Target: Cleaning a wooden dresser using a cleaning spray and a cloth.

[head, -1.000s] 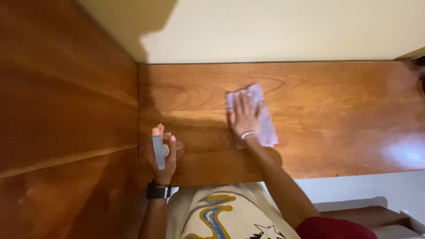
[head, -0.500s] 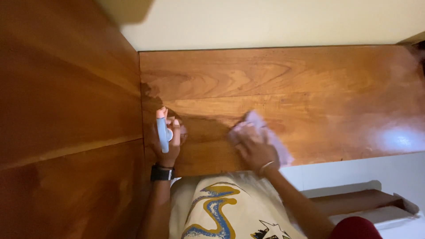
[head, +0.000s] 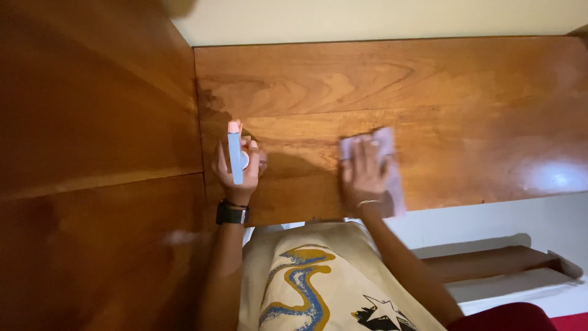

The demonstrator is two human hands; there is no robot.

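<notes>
The left hand (head: 240,168) grips a spray bottle (head: 235,158), nozzle aimed at the wooden surface (head: 465,104); the right hand (head: 362,175) lies flat, pressing a cloth (head: 389,165) down for wiping.

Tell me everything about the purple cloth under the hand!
The cloth is pale purple, thin and soft-looking, roughly rectangular and a bit crumpled. It lies flat on the shiny brown wooden surface, near its front edge. The right hand presses down on it with spread fingers, hiding its left part.
</notes>
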